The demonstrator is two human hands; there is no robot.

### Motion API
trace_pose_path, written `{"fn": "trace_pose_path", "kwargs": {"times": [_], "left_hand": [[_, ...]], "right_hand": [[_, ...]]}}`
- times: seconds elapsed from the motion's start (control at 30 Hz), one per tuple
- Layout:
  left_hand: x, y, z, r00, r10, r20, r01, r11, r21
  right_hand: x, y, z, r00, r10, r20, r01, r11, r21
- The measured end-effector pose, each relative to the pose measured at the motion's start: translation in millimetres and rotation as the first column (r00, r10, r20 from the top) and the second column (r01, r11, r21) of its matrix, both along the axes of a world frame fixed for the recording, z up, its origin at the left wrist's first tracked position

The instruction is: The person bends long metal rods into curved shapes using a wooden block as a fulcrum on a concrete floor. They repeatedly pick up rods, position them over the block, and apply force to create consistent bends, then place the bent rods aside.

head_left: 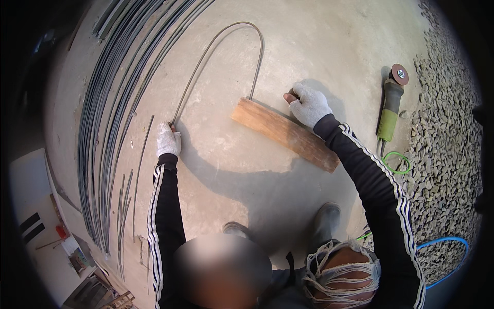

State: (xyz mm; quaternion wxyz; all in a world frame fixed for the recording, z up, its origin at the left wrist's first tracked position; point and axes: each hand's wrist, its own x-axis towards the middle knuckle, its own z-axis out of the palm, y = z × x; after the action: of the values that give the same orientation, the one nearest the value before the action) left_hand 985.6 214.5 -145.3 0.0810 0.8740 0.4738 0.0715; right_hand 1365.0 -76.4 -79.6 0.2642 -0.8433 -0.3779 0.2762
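My left hand (169,140), in a white knit glove, is closed around the lower end of a thin steel rod (202,54). The rod bends over in a wide hook at the top, and its other end comes down to the left end of a wooden block (285,134). Whether that end passes under the wood or stops against it, I cannot tell. Just above the block's far edge is my right hand (309,104), gloved too, with bare fingertips showing. Its fingers are curled shut; anything inside them is hidden.
Long steel rods (110,103) lie in a curved bundle at left, with shorter rods (123,219) nearer. An angle grinder (391,105) with a green cord (399,170) lies at right beside gravel (442,129). A blue hose (453,240) crosses the lower right. My boots (327,221) stand on concrete.
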Motion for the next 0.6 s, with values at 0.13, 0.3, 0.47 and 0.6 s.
{"fn": "trace_pose_path", "kwargs": {"times": [0.13, 0.3, 0.47, 0.6], "left_hand": [[1.7, -8.4, -3.4, 0.998, 0.023, 0.067, -0.022, 1.0, -0.01], [1.8, -13.0, 0.7, 0.994, 0.029, 0.104, -0.028, 1.0, -0.011], [8.6, -14.9, 31.4, 0.978, -0.015, 0.208, 0.022, 0.999, -0.027], [7.5, -33.9, 70.9, 0.934, -0.224, 0.28, 0.229, 0.973, 0.016]], "right_hand": [[3.9, 88.9, -24.1, 0.999, 0.028, -0.027, -0.034, 0.97, -0.239], [-9.6, 134.0, -39.1, 0.998, -0.017, 0.061, 0.035, 0.948, -0.318], [0.9, 134.0, -26.4, 0.991, -0.034, 0.133, 0.054, 0.987, -0.154], [7.3, 76.3, 14.8, 0.993, -0.062, 0.1, 0.057, 0.997, 0.052]]}}
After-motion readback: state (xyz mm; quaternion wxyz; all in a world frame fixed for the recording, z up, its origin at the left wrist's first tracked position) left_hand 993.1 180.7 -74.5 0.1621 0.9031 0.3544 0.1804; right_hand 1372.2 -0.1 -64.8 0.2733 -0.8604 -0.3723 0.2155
